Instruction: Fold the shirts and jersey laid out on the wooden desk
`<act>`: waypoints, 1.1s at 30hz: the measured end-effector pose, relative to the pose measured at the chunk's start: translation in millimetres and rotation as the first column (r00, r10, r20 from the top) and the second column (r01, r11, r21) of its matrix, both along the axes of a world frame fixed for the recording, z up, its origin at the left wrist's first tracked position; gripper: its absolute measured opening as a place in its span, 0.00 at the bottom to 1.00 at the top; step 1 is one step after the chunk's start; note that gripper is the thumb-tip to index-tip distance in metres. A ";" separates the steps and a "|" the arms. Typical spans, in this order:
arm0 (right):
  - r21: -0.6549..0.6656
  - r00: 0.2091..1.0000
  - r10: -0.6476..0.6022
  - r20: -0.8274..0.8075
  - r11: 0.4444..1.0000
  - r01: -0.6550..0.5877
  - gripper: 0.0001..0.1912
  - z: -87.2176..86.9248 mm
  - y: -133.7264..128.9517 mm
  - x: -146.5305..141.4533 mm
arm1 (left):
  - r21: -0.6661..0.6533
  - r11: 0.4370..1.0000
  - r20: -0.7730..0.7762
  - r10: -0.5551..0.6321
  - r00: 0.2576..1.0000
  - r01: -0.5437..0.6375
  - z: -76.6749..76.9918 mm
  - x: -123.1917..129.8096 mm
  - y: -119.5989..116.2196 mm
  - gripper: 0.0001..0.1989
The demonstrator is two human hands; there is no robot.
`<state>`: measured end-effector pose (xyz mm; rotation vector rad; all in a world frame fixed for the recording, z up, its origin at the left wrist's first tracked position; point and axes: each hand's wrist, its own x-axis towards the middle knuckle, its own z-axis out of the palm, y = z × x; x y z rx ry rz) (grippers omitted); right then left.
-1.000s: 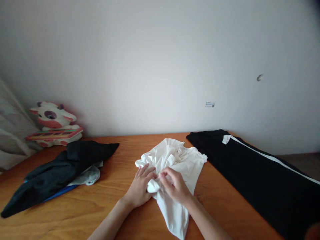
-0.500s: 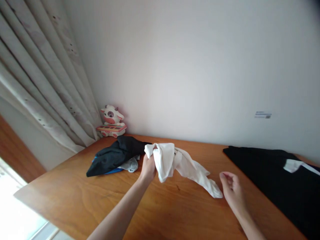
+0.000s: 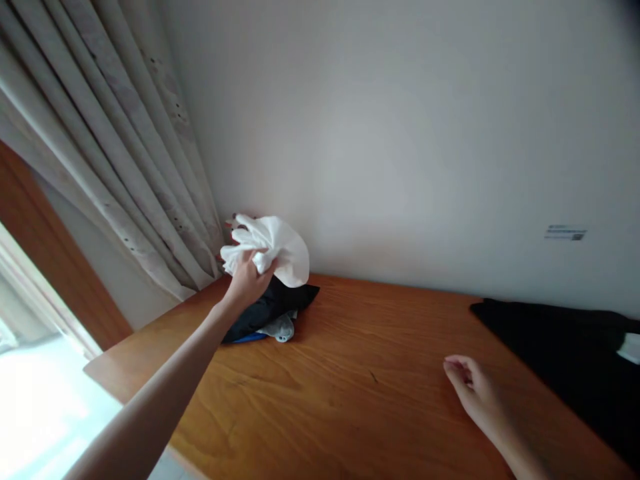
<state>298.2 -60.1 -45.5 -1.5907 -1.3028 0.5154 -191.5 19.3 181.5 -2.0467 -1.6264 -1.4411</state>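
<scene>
My left hand (image 3: 250, 280) is closed on a bunched white garment (image 3: 287, 250) and holds it raised over a pile of dark clothes (image 3: 265, 310). Loose folds of the white cloth spread to both sides of the fingers; its exact kind does not show. The pile has a black piece on top, with grey and blue cloth showing beneath it. Above the right part of the wooden table my right hand (image 3: 470, 387) is loosely curled, thumb and fingertips close together, with nothing visible in it.
The wooden table (image 3: 340, 407) reaches back to a plain wall. Black cloth (image 3: 560, 353) with a white patch (image 3: 631, 348) lies at the right. A cow toy (image 3: 231, 225) stands mostly hidden behind the white garment. A patterned curtain (image 3: 125, 153) hangs at the left.
My left hand has carried the white garment up and left, from mid-table to over the dark pile. My right hand stays about where it was. The view has shifted slightly left.
</scene>
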 end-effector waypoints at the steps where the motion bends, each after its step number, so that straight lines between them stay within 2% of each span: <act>1: -0.005 1.000 0.015 0.019 1.000 -0.015 0.25 1.7 -0.9 -1.4 | -0.171 0.982 -0.186 0.048 0.981 -0.080 -23.4 -4.6 -4.7 0.23; 3: -0.015 0.998 0.037 0.057 0.999 -0.036 0.25 5.2 -3.2 -4.1 | -0.282 0.952 -0.278 0.038 0.960 -0.119 -72.1 -7.7 -15.7 0.24; 5: -0.029 0.994 0.047 0.096 0.999 -0.044 0.24 7.8 -5.6 -6.1 | -0.277 0.940 -0.474 0.047 0.879 -0.200 -112.6 -3.6 -25.6 0.29; 6: -0.037 0.992 0.051 0.114 0.998 -0.047 0.24 8.6 -6.6 -6.9 | -0.252 0.940 -0.505 0.076 0.860 -0.231 -127.0 0.6 -29.2 0.29; 8: -0.049 0.988 0.061 0.142 0.997 -0.054 0.24 9.0 -7.6 -7.8 | -0.206 0.937 -0.516 0.139 0.845 -0.280 -142.6 12.2 -33.4 0.29; 11: -0.044 0.984 0.071 0.166 0.997 -0.065 0.24 7.4 -7.1 -8.1 | -0.173 0.938 -0.467 0.190 0.863 -0.300 -143.1 36.6 -34.9 0.29; 14: -0.036 0.982 0.077 0.175 0.997 -0.071 0.23 6.1 -6.2 -7.7 | -0.167 0.961 -0.472 0.117 0.874 -0.219 -138.0 71.4 -36.4 0.29; 16: -0.030 0.979 0.081 0.186 0.997 -0.077 0.23 7.1 -6.8 -7.9 | -0.206 0.974 -0.484 -0.021 0.875 -0.090 -139.5 100.9 -38.6 0.29; 18: -0.008 0.975 0.079 0.207 0.997 -0.079 0.21 9.1 -8.3 -9.3 | -0.290 0.955 -0.465 -0.200 0.863 0.065 -146.1 133.2 -41.4 0.29; 21: 0.048 0.972 0.064 0.224 0.996 -0.077 0.18 11.2 -10.2 -13.5 | -0.413 0.873 -0.386 -0.426 0.818 0.259 -161.9 175.9 -45.1 0.25; 24: 0.112 0.973 0.035 0.228 0.992 -0.062 0.17 10.7 -8.3 -14.7 | -0.471 0.803 -0.353 -0.550 0.757 0.365 -176.8 197.4 -45.3 0.21; 27: 0.179 0.950 -0.101 0.295 0.983 0.049 0.15 13.9 -5.6 -2.2 | -0.481 0.779 -0.346 -0.590 0.730 0.401 -185.5 197.3 -40.7 0.21; 29: 0.213 0.889 -0.257 0.380 0.959 0.187 0.14 21.4 -7.8 16.5 | -0.478 0.772 -0.354 -0.606 0.713 0.419 -188.7 192.4 -36.8 0.21; 31: 0.213 0.769 -0.433 0.471 0.901 0.377 0.14 31.5 -15.7 41.0 | -0.463 0.776 -0.369 -0.609 0.702 0.429 -191.4 188.6 -33.7 0.22; 33: 0.170 0.613 -0.569 0.549 0.794 0.584 0.15 40.3 -28.1 66.2 | -0.437 0.785 -0.380 -0.603 0.701 0.439 -194.5 187.1 -31.4 0.22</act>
